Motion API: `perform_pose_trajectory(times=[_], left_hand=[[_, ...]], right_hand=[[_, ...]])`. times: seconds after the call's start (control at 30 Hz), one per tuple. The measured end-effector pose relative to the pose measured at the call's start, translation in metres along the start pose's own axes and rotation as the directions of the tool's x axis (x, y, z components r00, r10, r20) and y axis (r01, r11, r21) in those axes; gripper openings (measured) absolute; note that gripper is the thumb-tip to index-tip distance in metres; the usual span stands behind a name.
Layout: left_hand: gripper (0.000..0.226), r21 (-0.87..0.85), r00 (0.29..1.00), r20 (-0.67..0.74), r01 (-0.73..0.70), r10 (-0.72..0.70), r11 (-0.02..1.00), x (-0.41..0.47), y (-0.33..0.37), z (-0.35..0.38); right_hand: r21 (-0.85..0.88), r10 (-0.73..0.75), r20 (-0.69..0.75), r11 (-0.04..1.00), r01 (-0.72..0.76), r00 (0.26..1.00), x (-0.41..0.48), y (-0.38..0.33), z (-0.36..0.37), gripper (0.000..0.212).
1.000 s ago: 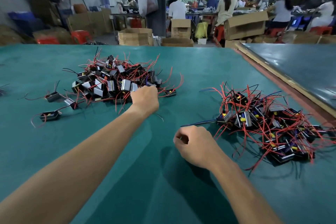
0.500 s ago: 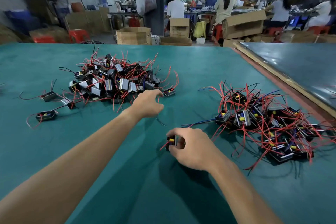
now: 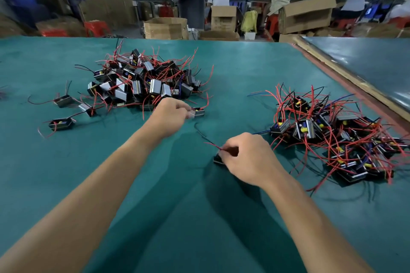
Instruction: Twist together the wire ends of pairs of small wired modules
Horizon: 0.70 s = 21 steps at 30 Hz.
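Your right hand (image 3: 248,157) low on the green table (image 3: 199,217), curled round a module (image 3: 218,159) and pinching its red wire (image 3: 213,145), right pile (image 3: 332,135) just beside, your left hand (image 3: 170,115) farther out, fingers gripping a second module (image 3: 198,112) at the left pile (image 3: 142,82) edge, cartons (image 3: 165,27) beyond

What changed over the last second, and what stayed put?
The left hand moved right along the near edge of the left pile and now pinches a stray module. The right hand stayed roughly in place, still gripping its own module. The left pile and right pile look unchanged.
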State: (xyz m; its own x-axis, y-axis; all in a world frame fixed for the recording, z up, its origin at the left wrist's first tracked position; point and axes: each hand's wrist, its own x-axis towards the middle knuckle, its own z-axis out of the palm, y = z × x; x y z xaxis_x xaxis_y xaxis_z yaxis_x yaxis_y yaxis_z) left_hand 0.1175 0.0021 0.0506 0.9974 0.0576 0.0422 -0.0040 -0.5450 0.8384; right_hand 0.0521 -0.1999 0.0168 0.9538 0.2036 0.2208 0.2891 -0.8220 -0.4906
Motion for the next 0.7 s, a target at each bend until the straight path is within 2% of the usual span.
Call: perform_pose_trajectory(times=[0.07,0.1,0.2,0.3,0.4,0.5,0.6,0.7], left_hand=[[0.031,-0.293,0.997,0.078,0.023,0.000,0.956,-0.030,0.003,-0.012],[0.030,-0.364,0.992,0.121,0.003,0.044,0.931,-0.044,0.002,-0.015],[0.044,-0.387,0.959,0.236,-0.057,0.158,0.920,-0.076,-0.007,-0.019],[0.060,-0.310,0.925,0.308,-0.123,0.222,0.943,-0.088,-0.012,-0.017],[0.045,-0.156,0.919,0.259,-0.265,0.298,0.952,-0.089,-0.013,-0.002],[0.013,-0.129,0.917,0.229,-0.305,0.327,0.944,-0.089,-0.011,0.015],[0.023,0.057,0.895,0.245,-0.398,0.374,0.916,-0.087,-0.015,0.021],[0.013,0.213,0.867,0.226,-0.488,0.444,0.846,-0.086,-0.019,0.021]], right_hand=[[-0.001,0.037,-0.019,0.999,-0.037,0.999,0.000,0.000,-0.002,0.016],[-0.005,0.050,-0.034,0.999,-0.050,0.998,0.000,0.001,-0.003,0.016],[-0.044,0.078,-0.080,0.996,-0.082,0.994,-0.001,0.000,-0.004,0.022],[-0.062,0.083,-0.174,0.994,-0.095,0.981,-0.003,-0.002,-0.004,0.028],[0.003,0.060,-0.272,0.998,-0.062,0.960,-0.003,-0.004,-0.006,0.025],[0.098,0.070,-0.201,0.994,-0.051,0.977,-0.001,-0.003,-0.006,0.012],[0.078,0.056,-0.108,0.996,-0.048,0.993,-0.001,0.000,-0.003,0.011],[0.091,0.038,-0.101,0.995,-0.029,0.994,0.000,0.000,-0.002,0.014]])
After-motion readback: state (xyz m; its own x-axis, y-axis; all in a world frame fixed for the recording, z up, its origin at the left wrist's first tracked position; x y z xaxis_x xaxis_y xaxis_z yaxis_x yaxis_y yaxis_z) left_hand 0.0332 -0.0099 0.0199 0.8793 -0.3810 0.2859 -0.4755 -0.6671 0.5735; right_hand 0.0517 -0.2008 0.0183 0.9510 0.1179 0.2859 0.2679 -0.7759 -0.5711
